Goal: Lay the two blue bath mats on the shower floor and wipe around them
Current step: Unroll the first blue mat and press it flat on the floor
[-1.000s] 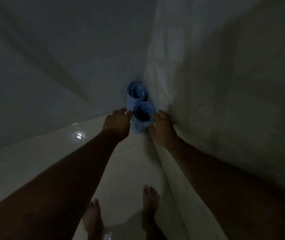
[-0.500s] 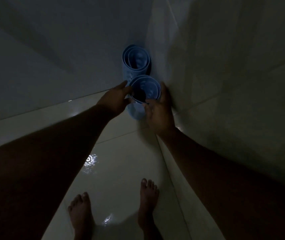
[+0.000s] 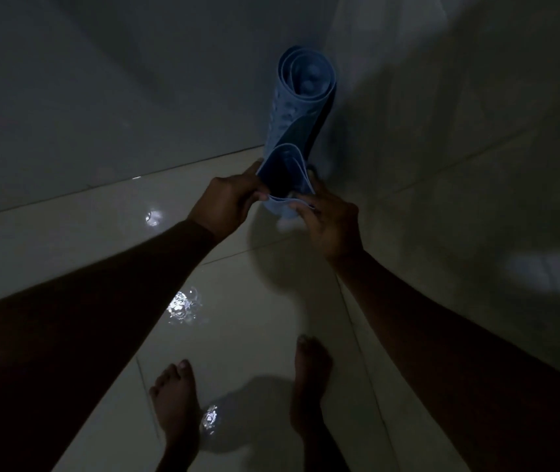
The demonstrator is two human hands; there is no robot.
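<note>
While your left hand (image 3: 227, 199) and right hand (image 3: 331, 223) pinch the near mat (image 3: 283, 172), lift it clear of the corner roll (image 3: 305, 93), then unroll.

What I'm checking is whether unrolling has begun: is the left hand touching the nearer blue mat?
Touching. The head view shows the left hand pinching the rim of the nearer blue mat, with no gap visible between them.

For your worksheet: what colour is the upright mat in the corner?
The upright mat is blue; head view.
</note>
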